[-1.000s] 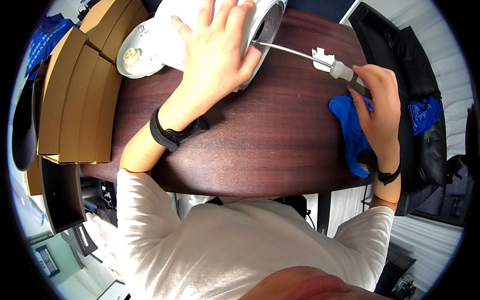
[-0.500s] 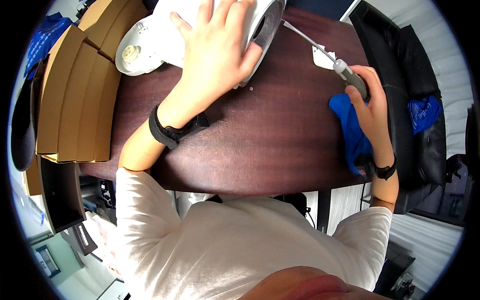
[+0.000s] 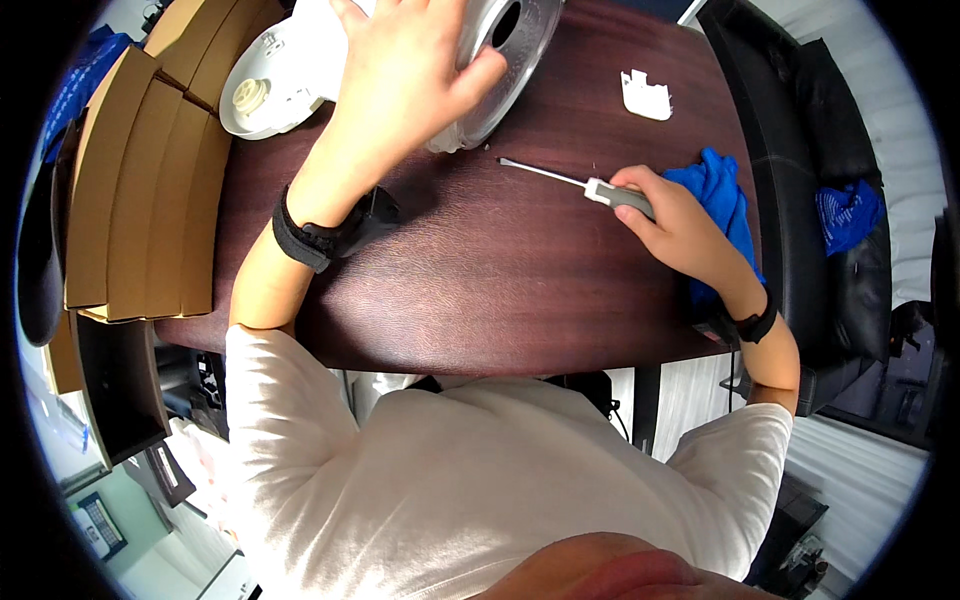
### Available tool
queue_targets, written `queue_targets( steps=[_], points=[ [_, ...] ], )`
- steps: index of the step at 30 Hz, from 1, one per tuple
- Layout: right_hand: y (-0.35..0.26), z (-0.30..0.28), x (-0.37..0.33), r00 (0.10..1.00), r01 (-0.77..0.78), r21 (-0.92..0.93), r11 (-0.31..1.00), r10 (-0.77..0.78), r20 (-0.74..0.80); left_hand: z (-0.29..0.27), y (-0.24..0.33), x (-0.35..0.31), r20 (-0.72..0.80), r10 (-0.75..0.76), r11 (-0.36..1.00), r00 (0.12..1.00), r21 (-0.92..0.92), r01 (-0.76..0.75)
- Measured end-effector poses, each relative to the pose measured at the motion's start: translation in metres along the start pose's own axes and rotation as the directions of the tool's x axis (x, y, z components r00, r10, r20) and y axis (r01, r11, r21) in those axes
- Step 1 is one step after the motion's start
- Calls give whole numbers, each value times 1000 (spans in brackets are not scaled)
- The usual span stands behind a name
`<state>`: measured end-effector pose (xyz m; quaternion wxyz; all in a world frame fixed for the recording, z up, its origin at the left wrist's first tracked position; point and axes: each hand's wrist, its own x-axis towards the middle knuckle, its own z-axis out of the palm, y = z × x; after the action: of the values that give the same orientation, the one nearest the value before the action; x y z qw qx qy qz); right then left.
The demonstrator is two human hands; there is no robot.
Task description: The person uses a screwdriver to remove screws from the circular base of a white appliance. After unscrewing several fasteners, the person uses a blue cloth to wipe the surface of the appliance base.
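The left hand spreads over a white appliance at the table's far edge; the right hand pinches a screwdriver inward from the right edge; a shallow white cover bears a cream round piece; cardboard boxes, contents hidden, line the left edge.

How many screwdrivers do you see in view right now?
1: a grey-handled screwdriver, gripped in the right hand, its blade pointing left, clear of the white housing. Another could be hidden behind the housing or the cardboard boxes.
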<state>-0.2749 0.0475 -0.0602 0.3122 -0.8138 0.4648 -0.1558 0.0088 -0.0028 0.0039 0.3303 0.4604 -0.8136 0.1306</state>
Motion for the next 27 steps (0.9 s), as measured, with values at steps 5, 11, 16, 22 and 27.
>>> queue_targets(
  steps=[5,11,16,22,27],
  points=[
    [-4,5,11,1000,-7,-16,1000,7,-22,-2,-2,2,26,-14,1000,1000,-8,14],
    [1,4,8,998,-23,-8,1000,22,-59,1,-5,0,8,-6,999,1000,-36,7],
    [-4,7,10,1000,-13,13,1000,13,-18,3,-3,-1,-8,-5,999,1000,37,5],
    [-3,4,6,999,-9,19,1000,10,-46,2,-3,0,4,-8,999,1000,50,7],
    [6,-16,-10,989,-28,-22,999,24,-148,5,-2,0,-1,1,999,1000,33,-1]
  ],
)
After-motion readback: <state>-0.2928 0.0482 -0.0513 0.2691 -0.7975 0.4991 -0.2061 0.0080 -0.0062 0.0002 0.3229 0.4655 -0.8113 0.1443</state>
